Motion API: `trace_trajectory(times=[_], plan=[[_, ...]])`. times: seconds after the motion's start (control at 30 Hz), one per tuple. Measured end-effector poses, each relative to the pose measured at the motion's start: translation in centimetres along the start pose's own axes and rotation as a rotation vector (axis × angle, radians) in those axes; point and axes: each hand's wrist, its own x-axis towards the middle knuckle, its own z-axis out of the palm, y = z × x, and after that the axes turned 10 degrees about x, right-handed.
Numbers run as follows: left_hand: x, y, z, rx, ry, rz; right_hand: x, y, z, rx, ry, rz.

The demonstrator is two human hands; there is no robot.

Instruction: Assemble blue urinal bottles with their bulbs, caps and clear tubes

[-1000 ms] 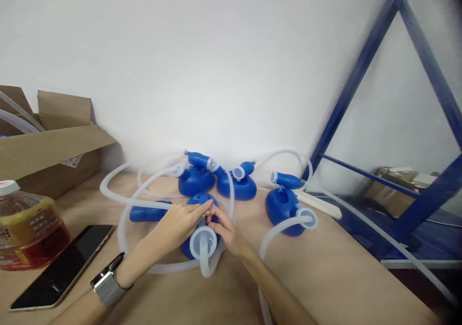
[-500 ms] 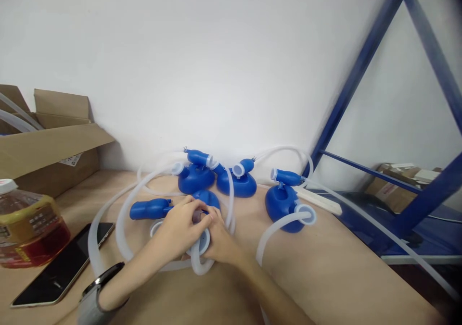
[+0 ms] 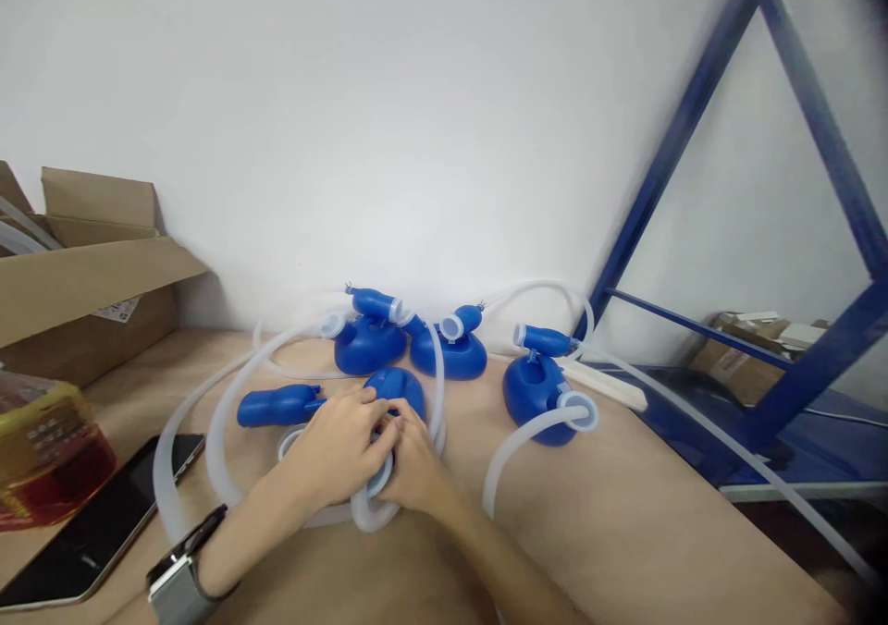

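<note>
A blue plastic bottle (image 3: pixel 395 390) lies on the table in front of me, its neck hidden under both hands. A pale ring cap (image 3: pixel 381 477) with a thick translucent hose (image 3: pixel 373 514) bending out of it faces me below the fingers. My left hand (image 3: pixel 345 442) is closed around the neck and cap from the left, its fingers over the top. From the right, my right hand (image 3: pixel 414 463) is closed on the same part, fingertips against the left hand's. Beside the left hand lies a blue tubular piece (image 3: pixel 278 405), and another pale ring (image 3: pixel 288 440) partly hidden by the wrist.
Several similar blue bottles (image 3: pixel 371 346) with hoses stand along the wall; one (image 3: pixel 531 394) is at the right. A phone (image 3: pixel 104 514), a jar of red liquid (image 3: pixel 52 459) and an open carton (image 3: pixel 104 283) are at the left. A blue metal frame (image 3: pixel 666 163) rises at the right.
My fingers have drawn closer together over the bottle's neck, covering the gap that showed there. The whole scene has shifted slightly left in view.
</note>
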Motion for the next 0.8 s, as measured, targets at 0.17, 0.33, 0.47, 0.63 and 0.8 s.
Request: trace_trajectory(times=[0.17, 0.33, 0.47, 0.63, 0.8], plan=[[0.0, -0.5, 1.0, -0.024, 0.167, 0.003, 0.2, -0.3, -0.6, -0.003, -0.015, 0.018], [-0.9, -0.2, 1.6, 0.016, 0.453, 0.102, 0.4, -0.3, -1.1, -0.02, -0.026, 0.045], [-1.3, 1.0, 1.3, 0.083, 0.63, 0.26, 0.4, 0.2, -1.6, -0.05, -0.032, 0.09], [-1.5, 1.6, -2.6, 0.123, -0.021, 0.373, 0.6, 0.2, -2.3, -0.079, -0.056, 0.125], [-2.5, 0.5, -6.4, 0.019, -0.627, 0.178, 1.1, -0.7, -3.7, -0.086, -0.141, 0.167]])
